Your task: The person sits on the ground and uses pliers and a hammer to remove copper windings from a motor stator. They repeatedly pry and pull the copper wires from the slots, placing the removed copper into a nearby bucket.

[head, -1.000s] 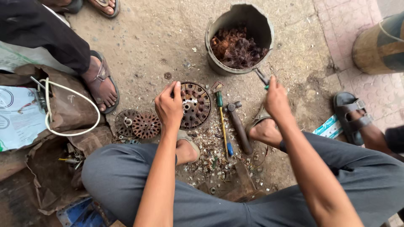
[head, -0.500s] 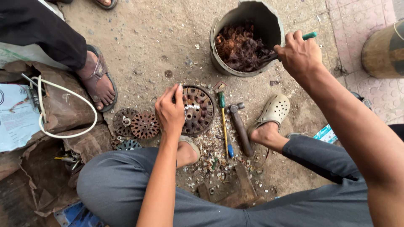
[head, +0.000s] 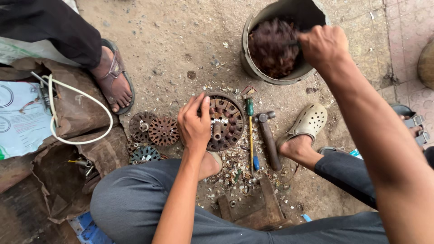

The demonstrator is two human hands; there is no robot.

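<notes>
Rusty brown wire fills the big grey bucket (head: 253,68) that stands on the dirt floor at the top of the view, and it is the largest thing in play; its thin dented wall looks light for its bulk, while the tangled copper scrap (head: 271,47) inside looks springy, snaggy and easy to spill in clumps. The right hand (head: 323,45) hangs over the bucket's mouth with its grip closed around a slim dark tool whose tip reaches into the tangle; how much of the tool it holds I cannot tell. Below, on the floor between the person's feet, lies the round motor stator (head: 224,122), a stack of rusted steel plates with slots around a central shaft. It is probably heavy and stiff, with sharp slot edges and a gritty, non-slippery skin, so the outer rim is likely the safest place to take it. The left hand (head: 194,124) rests on that rim at its left side, fingers curled down and pressing on the metal. Just right of it lie a hammer (head: 269,138) and a green-handled screwdriver (head: 250,131), and to the left sit two smaller rusty rotor discs (head: 156,129).
</notes>
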